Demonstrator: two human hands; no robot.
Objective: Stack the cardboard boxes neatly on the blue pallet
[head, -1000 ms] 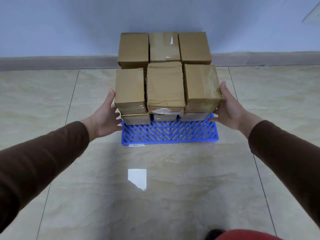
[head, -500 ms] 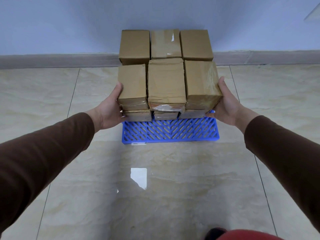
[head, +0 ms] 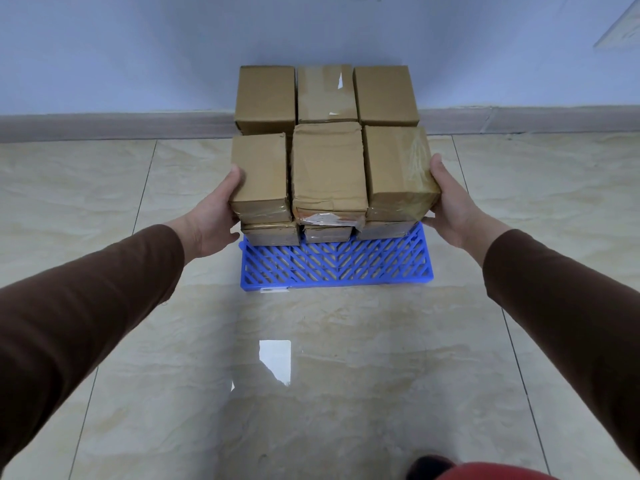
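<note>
Several brown cardboard boxes stand stacked on the blue pallet [head: 336, 268], in a back row and a front row, two layers high at the front. My left hand [head: 216, 216] presses flat against the outer side of the front left top box [head: 259, 171]. My right hand [head: 450, 206] presses against the outer side of the front right top box [head: 398, 168]. The creased middle box [head: 329, 164] sits squeezed between them. The back row [head: 327, 93] stands close to the wall. The pallet's front strip is bare.
The pallet rests on glossy beige floor tiles [head: 311, 375] close to a pale blue wall with a grey skirting board [head: 104, 126]. A dark shoe tip and red cloth [head: 450, 471] show at the bottom edge.
Both hands have closed in from beside the stack and now press on the two outer front top boxes. The left box has shifted slightly inward.
</note>
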